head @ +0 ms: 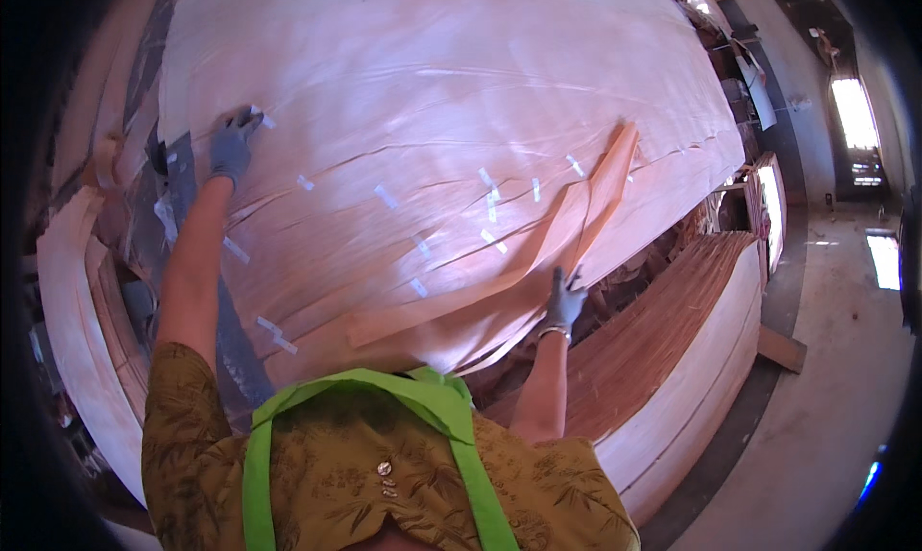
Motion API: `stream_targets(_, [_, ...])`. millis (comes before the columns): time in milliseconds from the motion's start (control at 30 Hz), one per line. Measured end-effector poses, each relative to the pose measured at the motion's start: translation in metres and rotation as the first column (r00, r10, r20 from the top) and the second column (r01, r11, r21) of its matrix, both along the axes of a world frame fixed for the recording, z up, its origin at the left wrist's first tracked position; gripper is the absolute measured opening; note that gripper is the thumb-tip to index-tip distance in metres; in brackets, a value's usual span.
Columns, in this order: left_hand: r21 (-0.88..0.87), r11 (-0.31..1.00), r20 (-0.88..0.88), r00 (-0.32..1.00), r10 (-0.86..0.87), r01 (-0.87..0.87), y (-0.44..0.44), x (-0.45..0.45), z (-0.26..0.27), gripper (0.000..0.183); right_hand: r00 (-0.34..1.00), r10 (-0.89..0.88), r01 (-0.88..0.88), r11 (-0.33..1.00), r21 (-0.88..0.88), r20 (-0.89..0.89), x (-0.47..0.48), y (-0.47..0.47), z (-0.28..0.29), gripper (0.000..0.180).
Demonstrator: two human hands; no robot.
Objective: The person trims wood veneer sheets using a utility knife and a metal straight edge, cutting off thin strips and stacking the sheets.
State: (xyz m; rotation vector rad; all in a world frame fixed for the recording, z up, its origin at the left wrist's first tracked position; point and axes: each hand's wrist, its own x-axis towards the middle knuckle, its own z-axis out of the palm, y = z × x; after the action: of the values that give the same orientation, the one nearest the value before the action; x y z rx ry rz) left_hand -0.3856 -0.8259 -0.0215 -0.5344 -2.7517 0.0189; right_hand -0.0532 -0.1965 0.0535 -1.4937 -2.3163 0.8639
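Observation:
A large pale wood veneer sheet (461,112) lies before me, with creases and long splits in its near half. My left hand (234,144), in a grey glove, is at the sheet's left side, its fingertips at a small piece of white tape (268,121). The fingers are bunched, and I cannot tell whether they grip the tape. My right hand (565,306), also gloved, is at the near right edge. Its fingers are on the lower end of a folded, raised veneer strip (605,173). More short tape pieces (385,197) are stuck across the splits.
At the right stands a thick stack of veneer sheets (670,335) with a rough brown edge. Curved pale sheets (79,284) stand at the left. A wooden block (781,348) juts out over the concrete floor (828,421). Bright openings (855,115) show at the far right.

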Motion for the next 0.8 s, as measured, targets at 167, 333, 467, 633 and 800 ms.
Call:
stream_targets(167, [0.172, 0.985, -0.022, 1.000, -0.018, 0.021, 0.121, 0.072, 0.079, 0.042, 0.968, 0.244, -0.249, 0.960, 0.130, 0.053, -0.010, -0.061, -0.001, 0.110])
stream_targets(333, [0.649, 0.727, 0.082, 0.930, -0.359, 0.223, 0.219, 0.202, 0.110, 0.041, 0.993, 0.098, -0.098, 0.995, -0.006, -0.073, -0.025, -0.085, 0.019, 0.054])
stream_targets(467, [0.896, 0.442, 0.255, 0.767, -0.589, 0.041, 0.244, 0.270, 0.120, 0.041, 0.781, 0.487, -0.449, 0.873, 0.191, -0.391, -0.024, -0.114, 0.051, 0.034])
stream_targets(633, [0.597, -0.030, 0.268, 0.234, -0.934, -0.802, 0.252, 0.299, 0.111, 0.047, 0.503, 0.666, -0.709, 0.683, 0.179, -0.551, 0.034, -0.220, 0.078, 0.020])
stream_targets(800, [0.657, 0.014, 0.212, 0.167, -0.963, -0.754, 0.234, 0.327, 0.170, 0.034, 0.509, 0.681, -0.764, 0.639, 0.086, -0.526, 0.111, -0.280, 0.090, 0.028])
